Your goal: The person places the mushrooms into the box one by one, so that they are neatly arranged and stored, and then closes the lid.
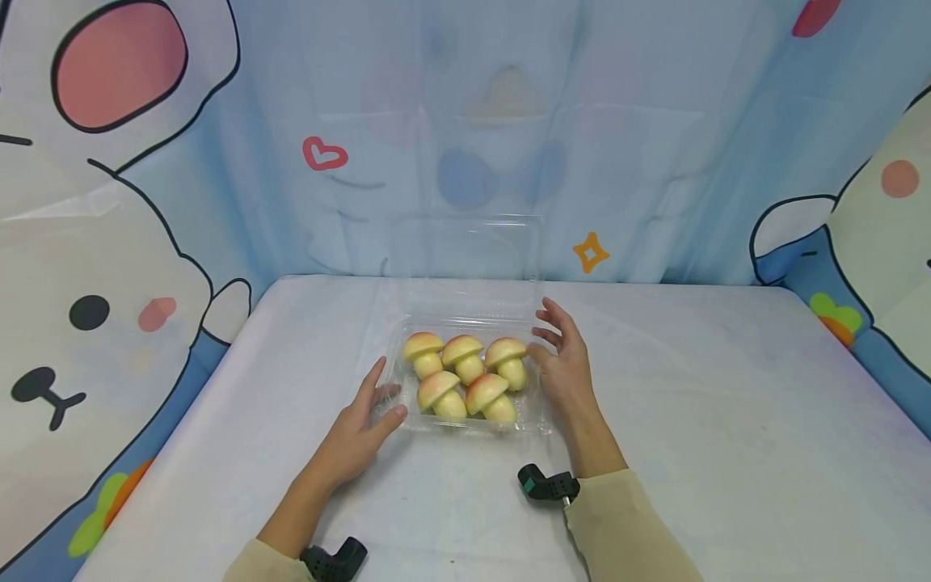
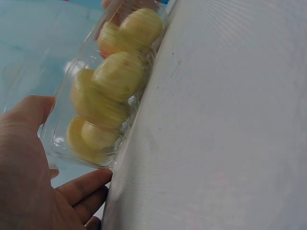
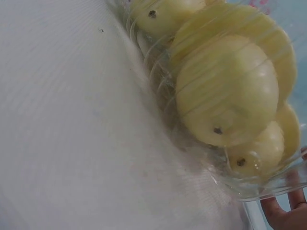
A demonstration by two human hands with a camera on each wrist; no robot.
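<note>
A clear plastic clamshell box point(image 1: 537, 414) lies on the table, its lid point(image 1: 473, 249) raised at the back. Inside sit several yellow mushroom-shaped pieces point(image 1: 463, 360) with reddish caps; whether they are food or toys I cannot tell. My left hand point(image 1: 355, 432) is at the box's left side with fingers spread. In the left wrist view, its thumb point(image 2: 36, 109) touches the upper rim and its fingertips are at the lower corner. At the right edge is my right hand point(image 1: 569, 370), thumb near the rim, fingers loosely extended; its fingers point(image 3: 280, 215) show partly in the right wrist view.
A white cloth point(image 1: 713, 388) covers the table. Behind it hangs a blue curtain point(image 1: 655, 145) with cartoon animals, close to the raised lid. Black wrist devices point(image 1: 549, 485) sit at both beige sleeve cuffs point(image 1: 625, 517).
</note>
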